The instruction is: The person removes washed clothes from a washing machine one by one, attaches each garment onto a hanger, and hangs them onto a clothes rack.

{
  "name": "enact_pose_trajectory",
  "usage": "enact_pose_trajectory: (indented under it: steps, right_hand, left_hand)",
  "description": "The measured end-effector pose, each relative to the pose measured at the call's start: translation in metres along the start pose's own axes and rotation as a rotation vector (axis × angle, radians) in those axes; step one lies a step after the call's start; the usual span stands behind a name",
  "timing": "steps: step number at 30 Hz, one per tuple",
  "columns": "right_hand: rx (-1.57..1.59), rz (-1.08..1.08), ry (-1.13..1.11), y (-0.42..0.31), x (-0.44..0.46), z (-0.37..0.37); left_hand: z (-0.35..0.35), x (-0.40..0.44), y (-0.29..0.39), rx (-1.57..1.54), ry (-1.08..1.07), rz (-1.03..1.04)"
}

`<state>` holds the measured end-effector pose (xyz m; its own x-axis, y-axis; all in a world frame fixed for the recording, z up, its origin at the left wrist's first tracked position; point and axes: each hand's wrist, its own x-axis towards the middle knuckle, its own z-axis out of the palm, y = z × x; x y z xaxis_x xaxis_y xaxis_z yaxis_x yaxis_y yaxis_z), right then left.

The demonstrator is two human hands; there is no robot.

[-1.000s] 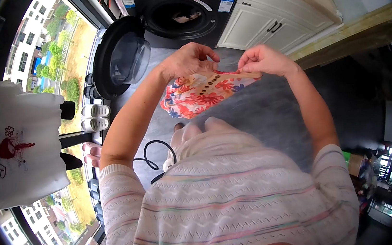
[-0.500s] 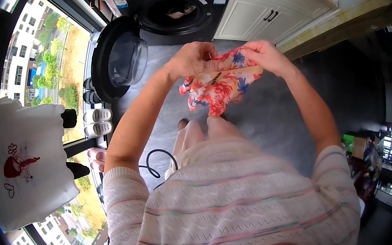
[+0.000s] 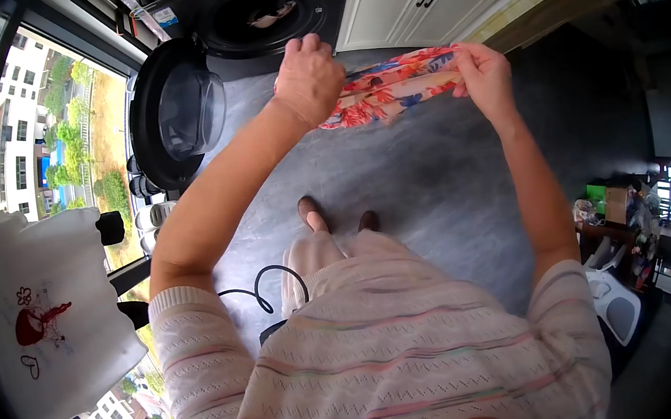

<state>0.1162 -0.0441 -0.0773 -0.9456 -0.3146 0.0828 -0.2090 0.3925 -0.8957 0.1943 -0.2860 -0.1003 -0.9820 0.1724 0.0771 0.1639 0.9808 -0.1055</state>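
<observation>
A floral cloth garment [image 3: 396, 87], cream with red and blue flowers, is stretched sideways between my two hands above the floor. My left hand [image 3: 309, 80] is closed around its left end, with the back of the hand toward me. At the right end my right hand [image 3: 486, 76] pinches the fabric between thumb and fingers. The exact kind of garment is hidden by its folds. Just beyond my hands stands a black front-loading washing machine [image 3: 223, 57]. Its round door [image 3: 156, 159] hangs open to the left, and some light cloth [image 3: 272, 15] lies inside the drum.
White cabinets [image 3: 403, 3] stand right of the washer. A white printed shirt [image 3: 64, 298] hangs at the left by the window, above white shoes [image 3: 151, 222]. A black cable [image 3: 265, 279] loops near my waist. Cluttered furniture [image 3: 625, 209] is at the far right.
The cloth has gone from hanging bunched to being pulled out flat and wide. My hands have moved farther apart and up, closer to the washing machine.
</observation>
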Motion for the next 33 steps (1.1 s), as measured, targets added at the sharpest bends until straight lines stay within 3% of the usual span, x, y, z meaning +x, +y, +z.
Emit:
enact_pose_trajectory:
  steps: [2, 4, 6, 9, 10, 14, 16, 18, 19, 20, 21, 22, 23, 24, 26, 28, 31, 33]
  right_hand:
    - [-0.017, -0.029, 0.044, 0.004, 0.001, -0.020]
    - [-0.069, -0.033, 0.062, 0.011, -0.004, -0.040]
    - [-0.189, -0.013, 0.092, 0.024, -0.020, -0.066]
    - [-0.736, -0.159, 0.054, 0.048, -0.005, -0.107]
    - [-0.904, -0.232, 0.061, 0.054, 0.006, -0.121]
    - [-0.888, -0.292, -0.030, -0.044, 0.056, -0.215]
    - [-0.808, -0.496, 0.168, -0.089, 0.037, -0.247]
    - [-0.655, -0.788, 0.446, -0.105, 0.004, -0.255]
    - [-0.586, -0.877, 0.524, -0.084, -0.006, -0.245]
    - [-0.570, -0.883, 0.499, -0.045, -0.009, -0.228]
    - [-0.670, -0.737, 0.279, 0.015, -0.008, -0.206]
    - [-0.864, -0.503, -0.085, 0.083, -0.016, -0.184]
    - [-1.004, -0.264, -0.483, 0.151, -0.045, -0.159]
    - [-0.972, -0.125, -0.712, 0.204, -0.087, -0.145]
    - [-0.759, 0.047, -0.813, 0.222, -0.114, -0.131]
    - [-0.649, 0.056, -0.775, 0.204, -0.098, -0.118]
    - [-0.525, -0.036, -0.621, 0.153, -0.045, -0.098]
    - [-0.404, 0.043, -0.510, 0.100, -0.027, -0.087]
  left_hand:
    - [-0.010, 0.004, 0.016, 0.072, -0.056, 0.095]
    - [0.000, 0.020, 0.006, -0.112, -0.085, -0.155]
    - [0.022, 0.035, 0.006, -0.496, -0.211, -0.221]
    - [0.002, 0.059, 0.017, -0.833, -0.189, -0.364]
    - [-0.009, 0.076, 0.015, -0.674, 0.029, -0.243]
    - [-0.162, 0.104, 0.027, -0.406, 0.763, -0.020]
    - [-0.211, 0.078, 0.054, -0.414, 1.108, 0.080]
    - [-0.194, 0.061, 0.085, -0.443, 1.259, 0.078]
    - [-0.153, 0.071, 0.096, -0.438, 1.089, 0.049]
    - [-0.094, 0.083, 0.105, -0.359, 0.726, 0.020]
    - [-0.034, 0.091, 0.111, -0.223, 0.199, 0.052]
    - [0.014, 0.071, 0.120, -0.180, -0.246, 0.125]
    - [0.056, 0.035, 0.129, -0.196, -0.491, 0.146]
    - [0.081, -0.004, 0.136, -0.244, -0.610, 0.127]
    - [0.087, -0.052, 0.147, -0.349, -0.708, 0.040]
    - [0.081, -0.056, 0.138, -0.426, -0.690, -0.005]
    - [0.060, -0.035, 0.093, -0.645, -0.335, 0.009]
    - [0.046, -0.029, 0.056, -0.831, -0.207, -0.115]
